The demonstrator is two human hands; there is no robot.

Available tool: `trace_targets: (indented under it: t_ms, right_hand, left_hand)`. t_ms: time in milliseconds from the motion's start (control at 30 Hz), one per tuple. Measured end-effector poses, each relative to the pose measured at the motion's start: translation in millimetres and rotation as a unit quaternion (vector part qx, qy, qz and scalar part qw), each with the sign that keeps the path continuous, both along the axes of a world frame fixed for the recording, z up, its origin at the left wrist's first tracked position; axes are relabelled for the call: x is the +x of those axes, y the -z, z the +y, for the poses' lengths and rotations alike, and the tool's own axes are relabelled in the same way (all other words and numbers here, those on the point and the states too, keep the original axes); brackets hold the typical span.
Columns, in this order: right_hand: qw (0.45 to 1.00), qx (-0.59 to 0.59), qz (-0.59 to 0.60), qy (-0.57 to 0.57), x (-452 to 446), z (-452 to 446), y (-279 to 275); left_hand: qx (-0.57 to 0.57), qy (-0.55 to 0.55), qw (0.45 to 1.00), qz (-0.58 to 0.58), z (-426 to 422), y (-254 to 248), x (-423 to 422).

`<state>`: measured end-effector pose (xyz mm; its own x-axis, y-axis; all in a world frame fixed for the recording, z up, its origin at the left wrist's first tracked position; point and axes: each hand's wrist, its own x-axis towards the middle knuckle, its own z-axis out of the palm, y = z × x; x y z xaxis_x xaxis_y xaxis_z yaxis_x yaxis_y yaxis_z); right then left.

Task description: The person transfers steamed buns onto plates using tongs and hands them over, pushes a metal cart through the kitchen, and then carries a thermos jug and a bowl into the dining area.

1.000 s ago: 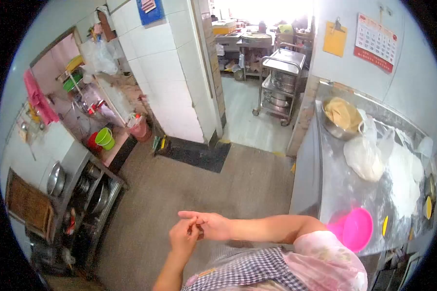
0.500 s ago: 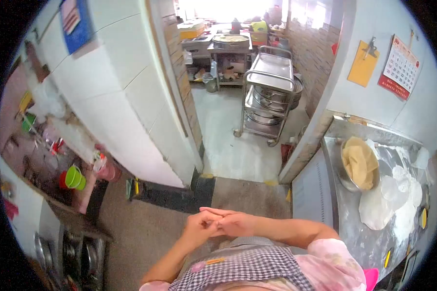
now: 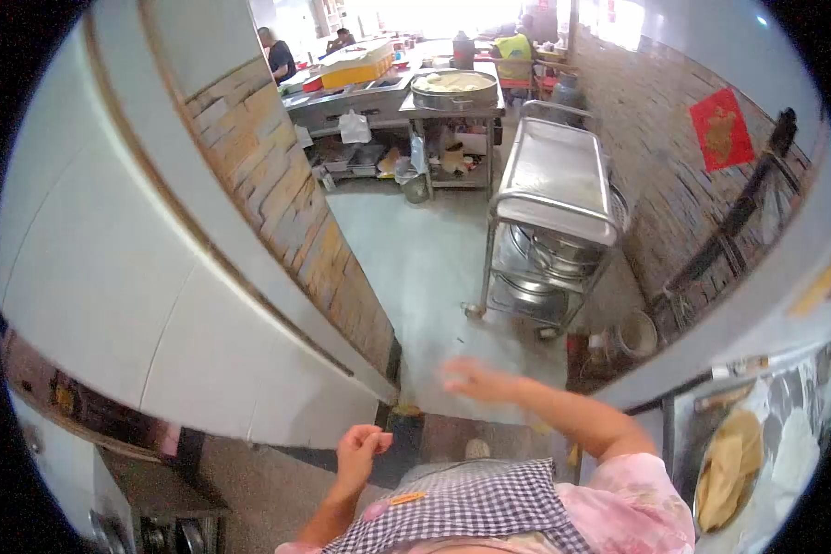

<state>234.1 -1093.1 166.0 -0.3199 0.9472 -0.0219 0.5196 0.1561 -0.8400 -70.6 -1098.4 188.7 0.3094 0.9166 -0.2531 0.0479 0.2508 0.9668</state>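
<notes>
My left hand (image 3: pixel 363 452) is raised in front of the checked apron (image 3: pixel 471 503), its fingers curled in and nothing showing in them. Farther forward and to the right, my right hand (image 3: pixel 474 379) is blurred by motion. Its fingers look loosely stretched out, and I see nothing held. The two hands are apart, over the floor of a doorway. Ahead of my right hand stands a steel trolley (image 3: pixel 556 175), with round metal pans (image 3: pixel 563 254) on its lower shelves. Neither hand touches it.
A tiled wall (image 3: pixel 194 342) borders the doorway on the left. At lower right, a floury counter (image 3: pixel 679 415) bears a bowl with tan cloth (image 3: pixel 729 466). Beyond the trolley, a large round pan (image 3: pixel 454 88) sits on a steel table. Several people are at the back, one in a yellow vest (image 3: pixel 515 51).
My hands were together at the fingers and have parted, the right swinging forward. The view has advanced into the doorway: the trolley looks nearer, and the floury counter has slid towards the lower right.
</notes>
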Motion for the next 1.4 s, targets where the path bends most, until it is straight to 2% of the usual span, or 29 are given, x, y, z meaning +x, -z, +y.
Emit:
trace_targets:
  t_ms: [33, 100, 167, 300, 367, 433, 467, 500, 567, 633, 700, 767, 833, 967, 1067, 1167, 1300, 1400]
  right_hand:
    - [0.999, 0.016, -0.042, -0.004, 29, 30, -8]
    - [0.983, -0.018, -0.172, 0.058, 71, 83, -59]
    - [0.959, 0.05, -0.237, 0.145, 129, 141, -33]
    - [0.862, 0.072, -0.45, 0.221, 228, 247, -35]
    - [0.836, 0.088, -0.472, 0.267, 270, 283, -23]
    - [0.781, 0.107, -0.563, 0.247, 298, 306, -8]
    - [0.808, 0.051, -0.53, 0.252, 307, 315, -10]
    - [0.831, -0.003, -0.493, 0.258, 317, 329, -14]
    - [0.831, -0.083, -0.457, 0.307, 356, 350, 18]
    - [0.838, -0.125, -0.462, 0.263, 352, 358, -11]
    - [0.84, -0.139, -0.469, 0.235, 360, 361, -3]
    - [0.849, -0.106, -0.464, 0.229, 375, 354, 12]
    - [0.855, -0.078, -0.456, 0.233, 369, 361, -6]
    - [0.841, -0.23, -0.441, 0.212, 380, 371, -17]
    - [0.88, -0.18, -0.401, 0.178, 422, 388, -13]
    - [0.903, -0.183, -0.342, 0.182, 423, 360, -12]
    - [0.846, -0.335, -0.345, 0.231, 442, 356, -2]
    - [0.795, -0.402, -0.359, 0.279, 449, 358, 10]
  left_hand:
    - [-0.014, -0.021, 1.0, 0.004, 15, 5, 1]
    - [-0.034, -0.051, 0.998, 0.022, 53, 16, 10]
    - [-0.064, -0.082, 0.995, 0.012, 91, 18, 27]
    - [-0.022, -0.014, 0.997, 0.079, 199, 52, 67]
    - [0.027, 0.043, 0.988, 0.144, 265, 75, 98]
    - [0.114, 0.099, 0.963, 0.222, 332, 57, 141]
    - [0.149, 0.124, 0.945, 0.263, 352, 52, 161]
    - [0.158, 0.128, 0.95, 0.239, 376, 53, 181]
    - [0.176, 0.134, 0.955, 0.199, 424, 66, 224]
    - [0.173, 0.145, 0.955, 0.192, 463, 64, 262]
    - [0.147, 0.155, 0.958, 0.19, 496, 54, 293]
    - [0.136, 0.176, 0.953, 0.206, 525, 54, 320]
    - [0.137, 0.193, 0.947, 0.219, 557, 61, 344]
    - [0.176, 0.216, 0.922, 0.268, 626, 96, 389]
    - [0.191, 0.225, 0.911, 0.287, 692, 126, 421]
    - [0.182, 0.27, 0.901, 0.288, 741, 118, 456]
    - [0.219, 0.33, 0.87, 0.292, 815, 88, 546]
    - [0.207, 0.383, 0.876, 0.207, 858, 101, 622]
